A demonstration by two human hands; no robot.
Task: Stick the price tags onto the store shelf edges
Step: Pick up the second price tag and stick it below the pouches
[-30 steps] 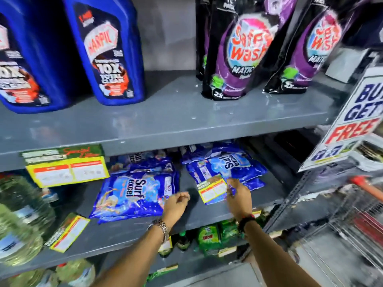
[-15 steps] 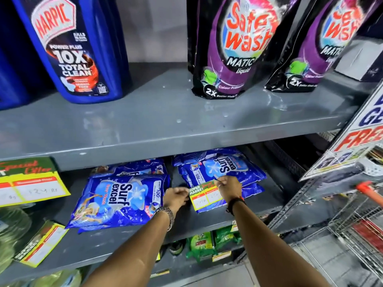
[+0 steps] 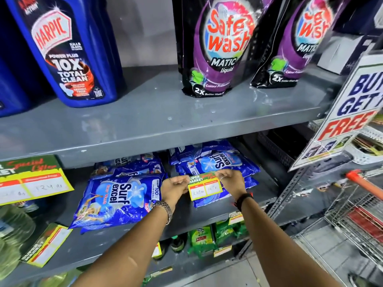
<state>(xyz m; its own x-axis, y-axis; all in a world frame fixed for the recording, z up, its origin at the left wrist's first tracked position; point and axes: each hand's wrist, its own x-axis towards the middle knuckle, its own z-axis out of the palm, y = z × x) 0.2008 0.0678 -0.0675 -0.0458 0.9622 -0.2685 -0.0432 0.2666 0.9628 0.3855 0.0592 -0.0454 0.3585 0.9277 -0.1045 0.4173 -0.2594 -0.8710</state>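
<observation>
A yellow and green price tag [image 3: 204, 187] hangs in the air between my two hands, in front of the blue Surf Excel packs [image 3: 215, 164]. My left hand [image 3: 175, 188] pinches its left edge and my right hand [image 3: 231, 181] pinches its top right corner. The tag is below the grey upper shelf edge [image 3: 145, 146] and above the middle shelf edge [image 3: 207, 222]. Another price tag [image 3: 31, 181] is stuck on the upper shelf edge at the far left. A third tag [image 3: 46, 244] sits on the middle shelf edge at lower left.
Blue Harpic bottles [image 3: 68, 50] and purple Safe Wash pouches [image 3: 219, 46] stand on the upper shelf. A second Surf Excel pack [image 3: 118, 199] lies at left. A "buy get free" sign [image 3: 352, 112] juts out at right, above a wire shopping cart [image 3: 360, 214].
Both hands have risen with the tag from the middle shelf edge toward the upper shelf. My left hand, apart from the tag before, now grips its left edge. The view moved closer.
</observation>
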